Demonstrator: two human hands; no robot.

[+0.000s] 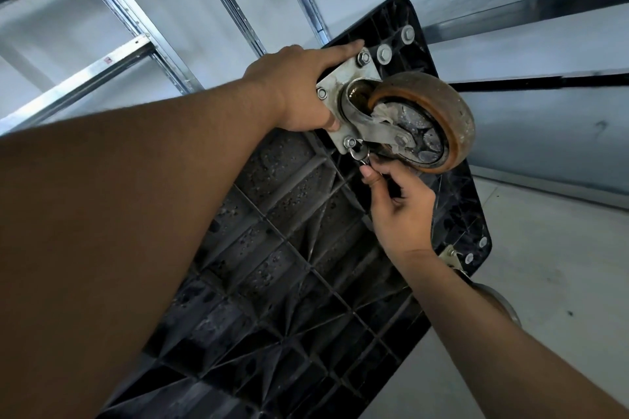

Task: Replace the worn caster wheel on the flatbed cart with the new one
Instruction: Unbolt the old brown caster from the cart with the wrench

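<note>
Fingers (340,48) of left hand (299,92) straight, pressing edge of grey steel mounting plate (340,85). Right hand (398,201) pinches small shiny tool (360,156), perhaps a wrench, on plate's near-corner bolt (350,142). Worn orange-brown rubber caster wheel (425,122) fixed to plate, on upturned black ribbed plastic cart (289,214).

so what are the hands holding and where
The right hand pinches a small metal tool by its lower end, tip at a corner bolt. The left hand grips nothing; it presses on the caster's mounting plate.

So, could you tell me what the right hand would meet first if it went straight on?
Probably the nut at the caster plate's lower corner; the small tool the right hand pinches points at it.
</note>
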